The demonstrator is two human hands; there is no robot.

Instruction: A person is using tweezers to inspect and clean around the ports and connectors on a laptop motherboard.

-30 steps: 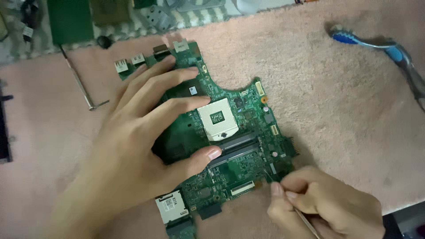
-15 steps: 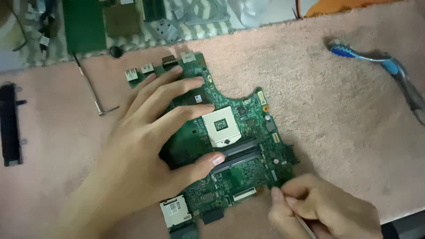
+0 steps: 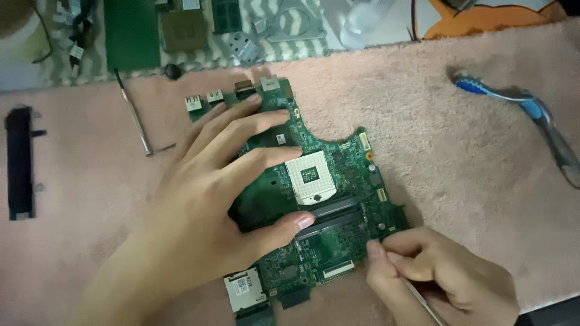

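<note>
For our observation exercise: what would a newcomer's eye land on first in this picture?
The green circuit board lies mid-frame on a pink towel, with the left hand spread flat across it. At its lower right edge the right hand pinches a thin tool; a blue toothbrush lies far right.

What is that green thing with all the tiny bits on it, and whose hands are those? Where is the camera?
The camera sits on the person's head and looks down, so you see their own two hands. The green thing is a circuit board from inside a computer, lying on a pink towel. The left hand lies flat on the board with its fingers spread. The right hand pinches a thin metal tool at the board's lower right edge; the tool's tip is hidden, so I cannot tell what kind it is. Also on the towel are a blue toothbrush on the right, a thin screwdriver and a black strip on the left. More computer parts lie along the top.
</note>
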